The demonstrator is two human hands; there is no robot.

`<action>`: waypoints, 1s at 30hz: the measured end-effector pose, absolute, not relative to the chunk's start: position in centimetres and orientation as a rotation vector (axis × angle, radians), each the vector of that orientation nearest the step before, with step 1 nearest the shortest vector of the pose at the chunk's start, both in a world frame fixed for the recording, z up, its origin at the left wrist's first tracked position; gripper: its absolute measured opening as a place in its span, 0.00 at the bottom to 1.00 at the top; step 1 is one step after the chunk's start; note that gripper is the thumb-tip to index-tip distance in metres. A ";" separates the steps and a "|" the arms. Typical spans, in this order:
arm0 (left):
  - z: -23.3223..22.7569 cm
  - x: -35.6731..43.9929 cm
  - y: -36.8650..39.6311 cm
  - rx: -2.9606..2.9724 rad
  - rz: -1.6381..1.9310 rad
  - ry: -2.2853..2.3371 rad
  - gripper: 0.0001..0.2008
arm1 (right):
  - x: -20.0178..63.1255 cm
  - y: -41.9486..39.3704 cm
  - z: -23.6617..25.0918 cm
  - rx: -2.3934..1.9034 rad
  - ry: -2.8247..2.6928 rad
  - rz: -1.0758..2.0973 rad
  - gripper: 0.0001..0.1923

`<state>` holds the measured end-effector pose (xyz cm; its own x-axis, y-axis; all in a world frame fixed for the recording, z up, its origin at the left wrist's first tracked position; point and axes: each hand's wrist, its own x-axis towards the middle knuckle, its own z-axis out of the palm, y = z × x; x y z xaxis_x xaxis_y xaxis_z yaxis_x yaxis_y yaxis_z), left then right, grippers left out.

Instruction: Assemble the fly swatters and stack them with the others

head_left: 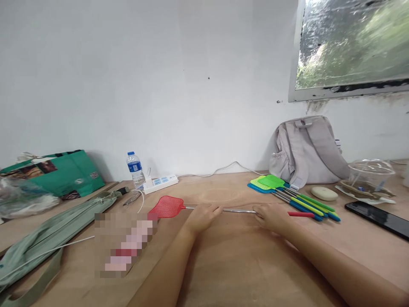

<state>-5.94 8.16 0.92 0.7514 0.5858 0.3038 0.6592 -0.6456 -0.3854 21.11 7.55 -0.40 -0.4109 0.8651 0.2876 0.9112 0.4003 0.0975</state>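
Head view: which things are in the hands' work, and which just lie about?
In hand:
red fly swatter, its metal rod gripped by the left hand and right hand

Lying about:
pile of green and blue swatters
backpack
water bottle
power strip
phone
green bag

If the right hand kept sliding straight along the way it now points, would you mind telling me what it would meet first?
The right hand rests on the red fly swatter's metal rod, pointing left along it. Going straight on, it would most likely meet the left hand, which lies on the same rod, well before the red swatter head.
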 end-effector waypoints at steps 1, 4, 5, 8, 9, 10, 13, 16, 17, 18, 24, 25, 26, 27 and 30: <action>1.0 -6.5 8.2 -2.468 -0.214 -0.958 0.11 | 21.6 7.7 -0.5 -1.587 -2.453 -0.382 0.10; 1.1 -8.3 8.5 -2.434 -0.218 -1.031 0.11 | 23.2 8.0 -0.5 -1.631 -2.409 -0.480 0.10; 1.0 -8.9 8.6 -2.421 -0.213 -1.043 0.11 | 23.7 8.1 -0.5 -1.632 -2.403 -0.510 0.10; 0.9 -10.0 8.8 -2.402 -0.216 -1.039 0.10 | 24.8 8.4 -0.5 -1.592 -2.396 -0.570 0.10; 0.8 -10.2 8.9 -2.396 -0.224 -1.041 0.10 | 25.1 8.5 -0.5 -1.589 -2.384 -0.594 0.10; 0.7 -10.3 9.0 -2.395 -0.230 -1.047 0.10 | 25.6 8.6 -0.4 -1.590 -2.368 -0.627 0.10; 0.6 -10.5 9.1 -2.407 -0.225 -1.084 0.10 | 27.7 9.1 -0.5 -1.554 -2.317 -0.758 0.10; 0.8 -10.7 9.1 -2.429 -0.223 -1.094 0.10 | 30.4 9.5 -0.8 -1.407 -2.261 -0.868 0.11; 0.8 -10.8 9.2 -2.430 -0.235 -1.091 0.10 | 31.2 9.6 -0.8 -1.358 -2.235 -0.912 0.12; 0.9 -10.9 9.2 -2.429 -0.249 -1.087 0.10 | 32.0 9.6 -0.9 -1.316 -2.211 -0.959 0.12; 0.7 -11.4 9.4 -2.422 -0.308 -1.039 0.10 | 34.5 9.0 -0.2 -1.253 -2.238 -1.100 0.12; 0.6 -11.4 9.5 -2.433 -0.320 -1.040 0.10 | 34.5 9.0 -0.2 -1.277 -2.249 -1.091 0.12; 0.4 -11.4 9.5 -2.441 -0.336 -1.050 0.10 | 34.4 9.0 -0.2 -1.302 -2.255 -1.079 0.11; 0.2 -11.3 9.5 -2.446 -0.358 -1.067 0.10 | 34.2 9.0 -0.2 -1.326 -2.254 -1.064 0.11; -0.2 -11.2 9.5 -2.427 -0.452 -1.131 0.11 | 33.4 9.4 -0.9 -1.378 -2.198 -0.991 0.11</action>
<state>-11.20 9.47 -0.19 0.6155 0.6424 0.4565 0.7801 -0.5790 -0.2372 33.41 9.42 -0.87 -0.4582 0.6321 0.6249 0.8868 0.2775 0.3696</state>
